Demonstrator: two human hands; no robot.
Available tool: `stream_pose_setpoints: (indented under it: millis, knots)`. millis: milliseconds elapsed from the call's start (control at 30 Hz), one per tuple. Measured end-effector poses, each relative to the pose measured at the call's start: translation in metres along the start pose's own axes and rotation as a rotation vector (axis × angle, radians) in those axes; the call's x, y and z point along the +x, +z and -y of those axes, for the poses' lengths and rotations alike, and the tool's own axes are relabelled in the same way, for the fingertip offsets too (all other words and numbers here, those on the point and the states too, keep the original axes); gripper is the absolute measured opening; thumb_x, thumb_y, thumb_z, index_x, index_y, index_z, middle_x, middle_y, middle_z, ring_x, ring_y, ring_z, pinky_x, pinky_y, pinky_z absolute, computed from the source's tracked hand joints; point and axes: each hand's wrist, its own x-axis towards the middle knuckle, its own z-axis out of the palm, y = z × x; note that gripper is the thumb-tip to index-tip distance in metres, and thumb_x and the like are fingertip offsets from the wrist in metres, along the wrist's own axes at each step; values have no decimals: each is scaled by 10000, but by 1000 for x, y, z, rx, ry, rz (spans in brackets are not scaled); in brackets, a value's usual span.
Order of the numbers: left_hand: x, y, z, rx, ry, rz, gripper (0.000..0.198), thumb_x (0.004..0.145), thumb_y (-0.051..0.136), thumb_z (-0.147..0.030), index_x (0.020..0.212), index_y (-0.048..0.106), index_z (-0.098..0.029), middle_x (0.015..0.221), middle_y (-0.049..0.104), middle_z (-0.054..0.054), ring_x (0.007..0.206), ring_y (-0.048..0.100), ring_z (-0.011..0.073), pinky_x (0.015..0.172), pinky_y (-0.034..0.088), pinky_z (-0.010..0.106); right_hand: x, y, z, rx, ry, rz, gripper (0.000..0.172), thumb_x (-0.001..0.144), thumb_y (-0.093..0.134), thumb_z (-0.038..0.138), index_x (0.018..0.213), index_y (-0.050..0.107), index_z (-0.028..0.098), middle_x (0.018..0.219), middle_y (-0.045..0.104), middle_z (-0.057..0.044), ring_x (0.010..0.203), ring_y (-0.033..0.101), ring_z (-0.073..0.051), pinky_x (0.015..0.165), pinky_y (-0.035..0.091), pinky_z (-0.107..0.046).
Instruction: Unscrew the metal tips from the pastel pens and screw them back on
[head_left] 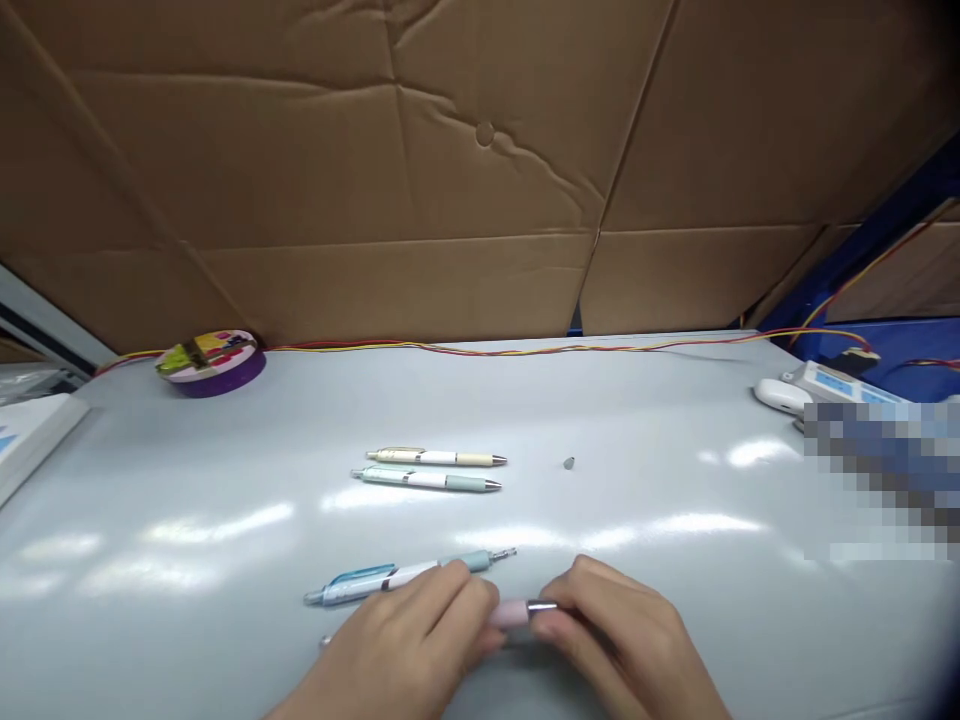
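Note:
A pink pen (511,614) lies level between my two hands near the front of the table. My left hand (416,630) is closed around its barrel and hides most of it. With thumb and finger, my right hand (619,625) pinches the silver tip at its right end. Just behind my left hand lies a blue pen (405,575), its front end bare of a tip cone. Farther back, a cream pen (435,457) and a pale green pen (427,480) rest side by side, tips to the right. A small silver-grey piece (569,463) sits to their right.
A round purple tin (217,378) stands at the back left, beside red and yellow wires (480,350) along the rear edge. Cardboard (480,200) walls the back. On the right are a white mouse (781,395) and a power strip (832,383). A white box (37,440) is at left.

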Motion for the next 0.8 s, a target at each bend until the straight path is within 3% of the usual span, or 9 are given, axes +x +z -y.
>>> stream_pose_setpoints:
  millis: [133,200,267,333,467,633,733,800]
  knots:
    - [-1,2,2,35,3,-17,302,999,199,-232,873,472,-206,734,542,-7,607,567,155,492,431,238,1,1,0,130,-66,-83,180,949,430,282,887,585,215,706,627,1,632,557,-119,592,452,-209]
    - [-1,2,1,63,13,-27,294,997,205,-216,885,477,-204,733,543,-7,609,571,158,495,433,239,2,0,2,141,-43,-88,298,933,413,434,845,579,203,693,618,-12,625,561,-128,571,455,-216]
    - [0,3,1,72,41,-36,277,994,223,-209,884,477,-205,726,543,-10,603,570,158,494,429,238,2,-1,3,105,-5,-55,378,933,374,479,754,555,201,614,570,3,563,531,-116,511,428,-205]
    - [1,3,1,40,54,-27,269,992,233,-215,869,473,-207,729,548,-11,609,572,159,500,430,239,0,0,2,74,-4,-31,308,955,392,350,730,542,205,582,541,22,537,505,-103,503,410,-194]
    - [6,-2,0,-99,-15,42,337,998,186,-251,850,486,-207,746,569,-6,621,577,155,520,446,233,-2,4,-2,155,-68,-106,103,907,480,156,908,564,214,715,608,9,624,539,-112,588,445,-203]
    - [9,-12,-1,-210,-49,63,412,1006,151,-319,846,510,-195,760,593,8,627,588,149,539,464,225,-1,3,-1,269,-155,-93,270,857,476,-3,994,549,218,875,654,-11,779,597,-121,715,480,-215]
    - [7,-11,-1,-192,-31,60,433,1007,136,-336,842,510,-196,748,592,10,621,590,149,524,458,221,1,-2,2,184,-111,-77,174,881,554,210,1051,514,221,956,640,-34,837,611,-135,726,496,-207]
    - [6,-8,-1,-161,-13,63,427,1007,133,-331,860,512,-201,745,588,6,624,591,151,527,455,222,1,-3,3,137,-27,-56,297,879,506,464,1021,516,204,855,626,-31,732,606,-133,635,496,-201]
